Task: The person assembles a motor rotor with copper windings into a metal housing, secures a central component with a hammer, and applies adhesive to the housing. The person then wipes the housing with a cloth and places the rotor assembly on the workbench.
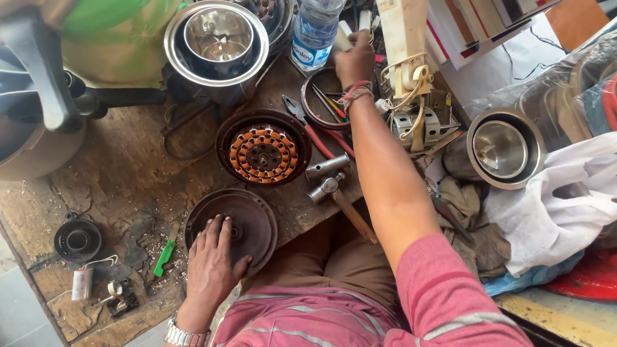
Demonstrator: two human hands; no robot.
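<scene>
While both arms stretch over the cluttered wooden worktop [117,180], the scene reads as follows:

Left hand: the left hand [213,262] lies flat, fingers spread and released, on the dark round motor cover [252,216] at the near edge of the worktop.
Motor cover: it sits directly under the palm and fingers, with only its right part showing.
Right hand: the right hand [353,59] reaches to the far edge and is clenched around a white handle [344,38].
White handle: it pokes out above the fist, just beside the clear water bottle [317,23].
Stator: a round stator with copper windings [263,151] lies between the two hands, beyond the cover.
Hammer: a steel-headed hammer [332,188] rests right of the cover, near the front edge.
Pliers: red-handled pliers [313,129] lie beside the stator.
Steel pots: one steel pot [216,40] stands at the far edge; another steel bowl [504,146] sits to the right.
Capacitor: a small capacitor [82,283] lies at the near left corner.
</scene>
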